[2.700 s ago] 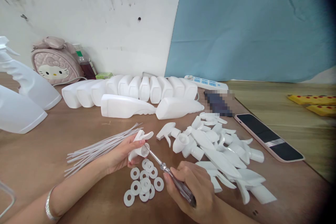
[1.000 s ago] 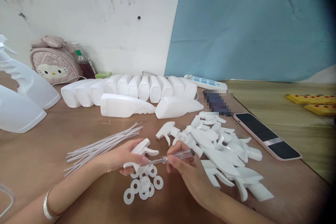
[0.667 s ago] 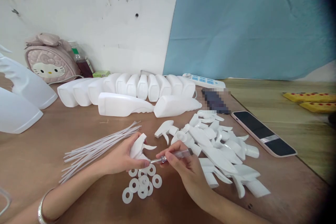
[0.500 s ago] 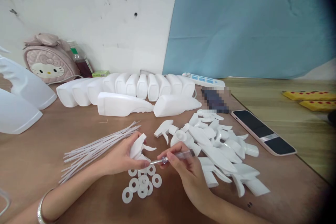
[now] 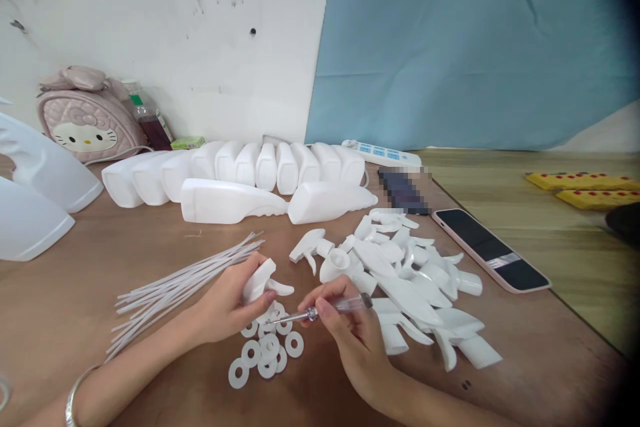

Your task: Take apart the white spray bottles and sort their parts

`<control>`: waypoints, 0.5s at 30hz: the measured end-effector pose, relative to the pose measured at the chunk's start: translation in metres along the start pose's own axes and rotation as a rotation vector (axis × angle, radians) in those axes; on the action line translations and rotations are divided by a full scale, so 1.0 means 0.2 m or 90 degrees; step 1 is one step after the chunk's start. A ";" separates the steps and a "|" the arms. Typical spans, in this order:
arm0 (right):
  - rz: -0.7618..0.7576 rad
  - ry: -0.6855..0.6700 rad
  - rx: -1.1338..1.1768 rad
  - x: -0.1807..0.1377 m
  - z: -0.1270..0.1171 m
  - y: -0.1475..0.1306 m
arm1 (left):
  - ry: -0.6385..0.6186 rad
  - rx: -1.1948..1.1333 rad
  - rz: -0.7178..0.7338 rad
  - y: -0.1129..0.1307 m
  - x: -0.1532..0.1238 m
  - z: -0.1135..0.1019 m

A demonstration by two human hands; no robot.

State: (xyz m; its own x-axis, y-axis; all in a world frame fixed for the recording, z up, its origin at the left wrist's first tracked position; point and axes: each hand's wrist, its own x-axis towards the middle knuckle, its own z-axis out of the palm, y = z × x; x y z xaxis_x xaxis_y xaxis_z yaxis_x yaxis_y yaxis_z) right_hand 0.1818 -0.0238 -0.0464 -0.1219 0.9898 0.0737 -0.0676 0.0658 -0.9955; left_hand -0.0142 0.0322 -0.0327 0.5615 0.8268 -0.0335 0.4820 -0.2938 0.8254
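My left hand (image 5: pixel 233 303) is closed around a white trigger sprayer head (image 5: pixel 259 281), its trigger pointing right. In my right hand (image 5: pixel 347 327) is a small screwdriver (image 5: pixel 345 305) with a clear handle, its thin shaft pointing left. The tip lies over a small pile of white ring washers (image 5: pixel 269 347) on the table; whether it touches one I cannot tell. Just right of my right hand lies a heap of white sprayer heads (image 5: pixel 415 280). Thin white dip tubes (image 5: pixel 185 287) lie in a bundle behind my left forearm.
White bottles (image 5: pixel 233 201) lie in rows along the back of the brown table (image 5: pixel 165 390). More bottles (image 5: pixel 35 213) stand at the left. A phone (image 5: pixel 493 250) rests near the right edge, a power strip (image 5: pixel 385 155) behind. A pink bag (image 5: pixel 93 117) leans on the wall.
The screwdriver's tip has moved left and down, away from my left thumb to over the washers. My left thumb has lifted toward the sprayer's trigger. The view has shifted slightly.
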 end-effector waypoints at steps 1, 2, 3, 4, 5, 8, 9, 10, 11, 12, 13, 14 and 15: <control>-0.001 -0.001 -0.008 0.00 0.00 0.00 | -0.004 0.022 0.014 0.00 0.00 0.00; -0.001 -0.003 -0.018 0.00 0.00 0.00 | -0.005 0.042 0.024 -0.01 0.00 0.00; -0.002 -0.003 -0.027 0.00 0.00 0.00 | -0.004 0.058 0.031 -0.01 0.00 0.00; -0.002 -0.003 -0.034 0.01 0.00 0.00 | -0.001 0.068 0.034 -0.02 -0.01 0.01; 0.000 0.000 -0.037 0.01 0.00 0.00 | 0.006 0.072 0.034 -0.02 -0.01 0.01; 0.020 -0.002 -0.023 0.01 0.00 0.00 | 0.044 0.088 0.037 -0.04 -0.01 0.01; 0.029 -0.008 -0.011 0.02 0.00 0.00 | 0.062 0.101 0.041 -0.04 -0.01 0.01; 0.039 -0.017 0.006 0.02 0.01 0.00 | 0.083 0.117 0.047 -0.05 -0.01 0.01; 0.052 -0.028 0.028 0.02 0.01 0.00 | 0.104 0.135 0.057 -0.05 -0.01 0.00; 0.067 -0.040 0.054 0.02 0.01 0.00 | 0.124 0.149 0.068 -0.04 -0.01 0.00; 0.083 -0.049 0.082 0.01 0.02 0.00 | 0.139 0.158 0.078 -0.03 0.00 -0.01; 0.099 -0.056 0.110 0.01 0.02 0.00 | 0.148 0.163 0.088 -0.01 0.01 -0.02; 0.115 -0.060 0.136 0.01 0.02 0.00 | 0.155 0.163 0.102 0.02 0.02 -0.03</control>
State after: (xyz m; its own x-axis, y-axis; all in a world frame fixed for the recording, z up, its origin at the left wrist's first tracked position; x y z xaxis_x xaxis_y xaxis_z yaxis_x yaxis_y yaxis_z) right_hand 0.1774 -0.0216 -0.0461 -0.2415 0.9664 -0.0878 -0.2421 -0.1476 -0.9590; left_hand -0.0137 0.0369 -0.0267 0.4821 0.8414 0.2443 0.5709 -0.5132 0.6409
